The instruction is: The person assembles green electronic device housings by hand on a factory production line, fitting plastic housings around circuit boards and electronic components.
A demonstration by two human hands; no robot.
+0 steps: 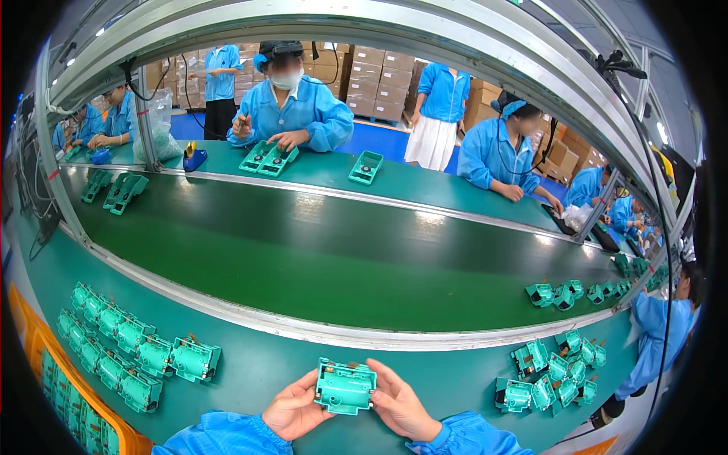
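Observation:
Between my two hands, above the near edge of the green bench, is a teal plastic housing [343, 388] with small dark and metallic parts at its ends. My left hand [296, 406] grips its left end, the fingers reaching under it. At the opposite end, my right hand [398, 403] pinches the housing with thumb and fingers. To my left, similar teal housings [196, 359] stand in two slanting rows. A looser cluster of the same housings [531, 357] lies on the bench to my right.
Beyond a metal rail [303, 334] runs a green conveyor belt [326, 258], carrying more housings [540, 294] at right. An orange crate [38, 334] filled with housings sits at lower left. Co-workers in blue [296, 114] work across the belt. Metal framing [379, 23] and a black cable [667, 303] cross the view.

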